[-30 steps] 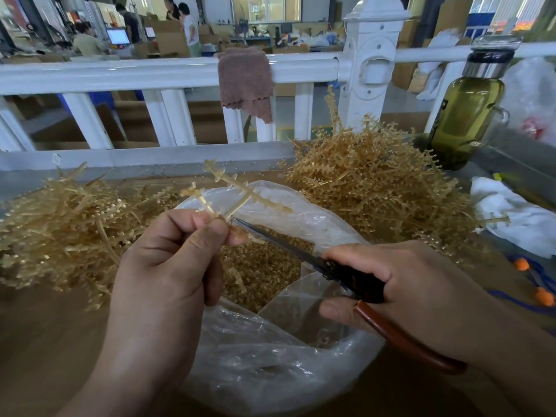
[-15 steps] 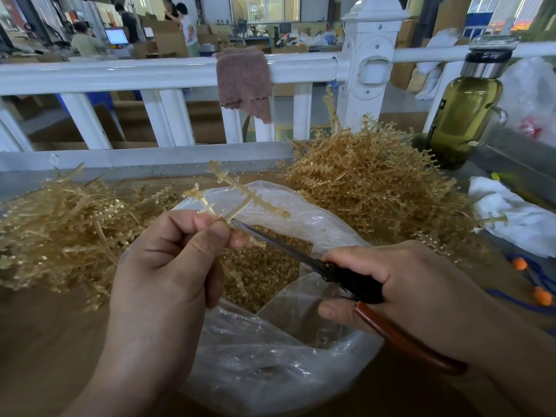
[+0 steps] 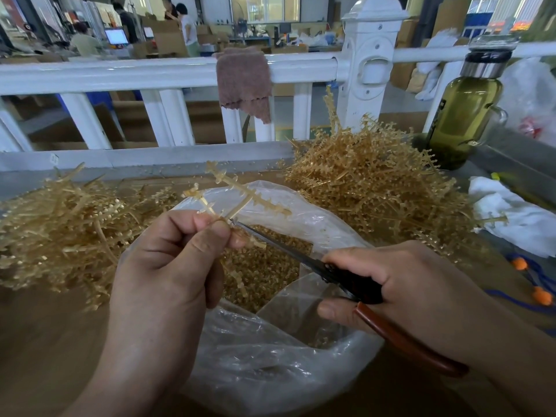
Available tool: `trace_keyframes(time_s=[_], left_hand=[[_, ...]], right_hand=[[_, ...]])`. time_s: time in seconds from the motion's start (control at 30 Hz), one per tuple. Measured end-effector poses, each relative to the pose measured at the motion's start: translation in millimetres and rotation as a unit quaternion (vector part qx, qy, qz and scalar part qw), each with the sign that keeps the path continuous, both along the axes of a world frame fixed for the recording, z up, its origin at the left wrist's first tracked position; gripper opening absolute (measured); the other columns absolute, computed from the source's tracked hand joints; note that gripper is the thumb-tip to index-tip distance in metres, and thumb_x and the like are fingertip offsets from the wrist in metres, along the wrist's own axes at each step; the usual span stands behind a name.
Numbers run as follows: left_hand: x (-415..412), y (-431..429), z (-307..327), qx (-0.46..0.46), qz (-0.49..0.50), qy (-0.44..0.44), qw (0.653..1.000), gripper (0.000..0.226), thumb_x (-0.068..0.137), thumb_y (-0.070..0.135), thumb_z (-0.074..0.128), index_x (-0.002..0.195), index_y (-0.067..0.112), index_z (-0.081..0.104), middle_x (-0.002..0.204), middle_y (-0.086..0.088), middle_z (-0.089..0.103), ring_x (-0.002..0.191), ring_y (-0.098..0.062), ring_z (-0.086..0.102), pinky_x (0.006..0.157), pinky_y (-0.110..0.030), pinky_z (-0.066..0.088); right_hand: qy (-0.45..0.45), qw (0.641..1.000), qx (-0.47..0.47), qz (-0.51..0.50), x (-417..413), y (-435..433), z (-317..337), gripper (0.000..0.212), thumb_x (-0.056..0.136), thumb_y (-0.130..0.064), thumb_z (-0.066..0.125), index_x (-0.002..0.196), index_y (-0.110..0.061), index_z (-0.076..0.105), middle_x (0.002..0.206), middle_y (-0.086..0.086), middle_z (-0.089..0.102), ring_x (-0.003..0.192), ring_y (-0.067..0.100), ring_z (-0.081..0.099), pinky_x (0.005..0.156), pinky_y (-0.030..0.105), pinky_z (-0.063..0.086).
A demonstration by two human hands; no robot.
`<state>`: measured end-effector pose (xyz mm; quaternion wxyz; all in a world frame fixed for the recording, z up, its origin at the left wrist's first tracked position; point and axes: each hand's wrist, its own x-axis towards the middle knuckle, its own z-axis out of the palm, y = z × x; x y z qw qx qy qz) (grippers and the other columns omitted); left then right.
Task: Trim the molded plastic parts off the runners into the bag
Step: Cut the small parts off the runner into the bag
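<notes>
Working over the bag, we have its mouth open, cut parts heaped inside. Above the bag's mouth our left hand pinches the runner by its stem, the toothed branch slanting away toward the far rim. From the bag's right side our right hand has its grip wrapped round the scissors, tips meeting that stem just beside the left thumb.

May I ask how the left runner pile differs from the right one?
The left runner pile lies low and spread out; the right runner pile is heaped taller and denser. The left runner pile looks paler; the right runner pile deeper golden. Both are plastic runners flanking the clear bag.
</notes>
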<state>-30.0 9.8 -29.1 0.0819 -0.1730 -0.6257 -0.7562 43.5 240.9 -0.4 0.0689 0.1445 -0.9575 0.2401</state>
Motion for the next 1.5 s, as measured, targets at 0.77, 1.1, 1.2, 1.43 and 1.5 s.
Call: trace_keyframes(time_s=[0.77, 1.1, 1.2, 1.43, 1.5], left_hand=[[-2.9, -1.6, -2.0, -0.002, 0.018, -0.023, 1.0, 0.016, 0.081, 0.041, 0.07, 0.078, 0.026, 0.066, 0.084, -0.008, 0.074, 0.04, -0.013, 0.038, 0.04, -0.021, 0.036], [-1.8, 0.0, -0.2, -0.02, 0.02, -0.031, 0.999, 0.015, 0.077, 0.037, 0.073, 0.079, 0.022, 0.07, 0.082, -0.011, 0.072, 0.041, -0.013, 0.038, 0.04, -0.021, 0.034], [1.3, 1.7, 1.2, 0.001, 0.016, -0.043, 0.999, 0.01, 0.081, 0.032, 0.072, 0.078, 0.023, 0.069, 0.082, -0.011, 0.073, 0.042, -0.013, 0.039, 0.041, -0.023, 0.034], [3.0, 5.1, 4.5, 0.036, -0.017, -0.09, 0.995, 0.019, 0.086, 0.03, 0.065, 0.067, 0.024, 0.063, 0.06, 0.001, 0.06, 0.043, -0.014, 0.038, 0.041, -0.021, 0.033], [2.7, 5.4, 5.2, 0.059, -0.036, -0.098, 0.993, 0.017, 0.084, 0.027, 0.067, 0.068, 0.024, 0.065, 0.06, 0.0, 0.057, 0.044, -0.012, 0.034, 0.039, -0.02, 0.03]], right_hand=[[-0.02, 1.0, -0.001, -0.005, -2.0, 3.8, -1.6, 0.044, 0.082, -0.076, 0.05, 0.081, -0.032, 0.054, 0.066, -0.007, 0.058, 0.055, 0.01, 0.055, 0.05, 0.021, 0.039], [-0.032, 0.999, -0.019, -0.004, -1.4, 4.0, -1.1, 0.049, 0.081, -0.083, 0.049, 0.093, -0.036, 0.058, 0.069, -0.01, 0.06, 0.055, 0.007, 0.055, 0.053, 0.019, 0.039], [-0.033, 0.999, -0.024, -0.011, -0.6, 1.2, -0.6, 0.046, 0.08, -0.08, 0.05, 0.094, -0.037, 0.058, 0.07, -0.011, 0.061, 0.058, 0.007, 0.057, 0.056, 0.02, 0.042], [-0.002, 1.0, 0.013, -0.019, 2.2, -0.8, 2.7, 0.039, 0.08, -0.074, 0.051, 0.091, -0.036, 0.056, 0.07, -0.013, 0.059, 0.065, 0.004, 0.058, 0.061, 0.019, 0.043], [0.002, 1.0, 0.021, -0.02, 2.3, -0.3, 2.9, 0.037, 0.082, -0.073, 0.052, 0.091, -0.038, 0.056, 0.07, -0.015, 0.059, 0.065, 0.003, 0.058, 0.061, 0.019, 0.044]])
